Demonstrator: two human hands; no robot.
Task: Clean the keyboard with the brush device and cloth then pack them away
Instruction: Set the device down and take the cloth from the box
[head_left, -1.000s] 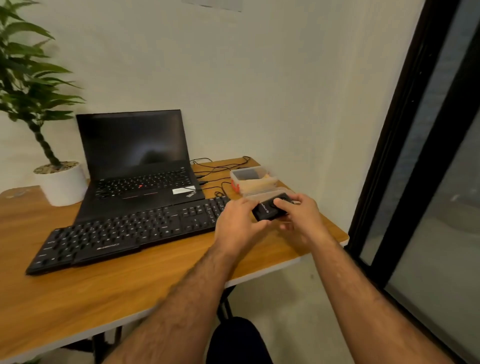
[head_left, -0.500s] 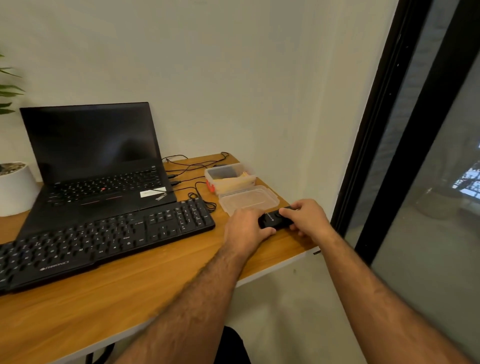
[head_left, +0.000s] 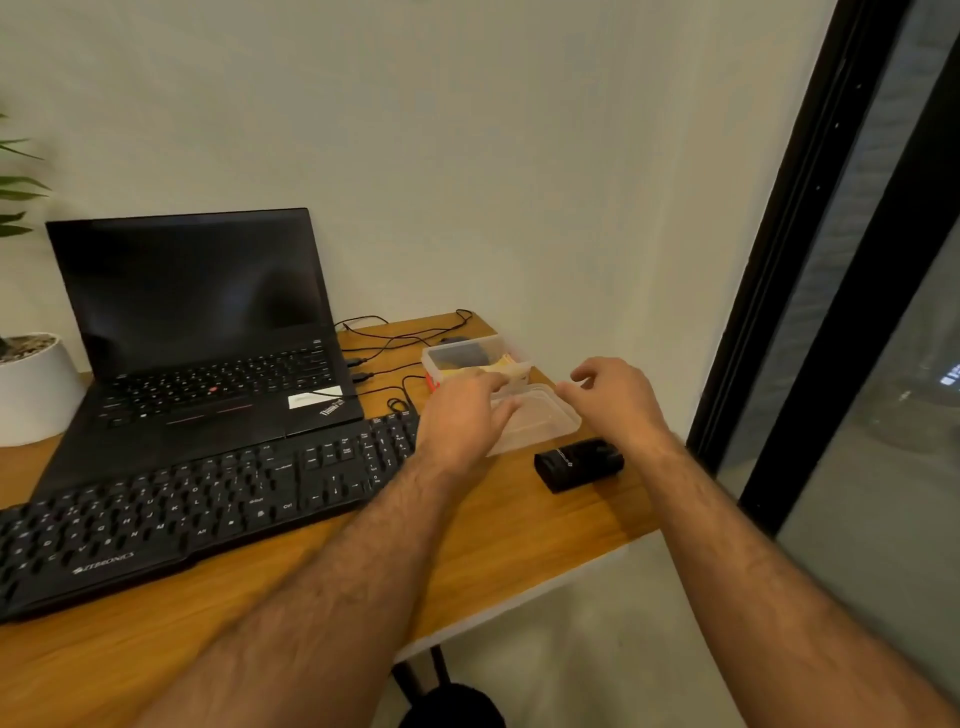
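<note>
Both hands, the left hand (head_left: 465, 415) and right hand (head_left: 613, 397), have let go of the black brush device (head_left: 579, 464), now lying beneath the right wrist; fingers loose, empty, reaching over the clear lid (head_left: 545, 423), likely for the cloth.

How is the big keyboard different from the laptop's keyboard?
The big keyboard lies loose on the table, nearer the person; the laptop's keyboard is built into the laptop. The big keyboard is wider and has a number pad; the laptop's keyboard has a red dot in its middle. Both are black.
</note>
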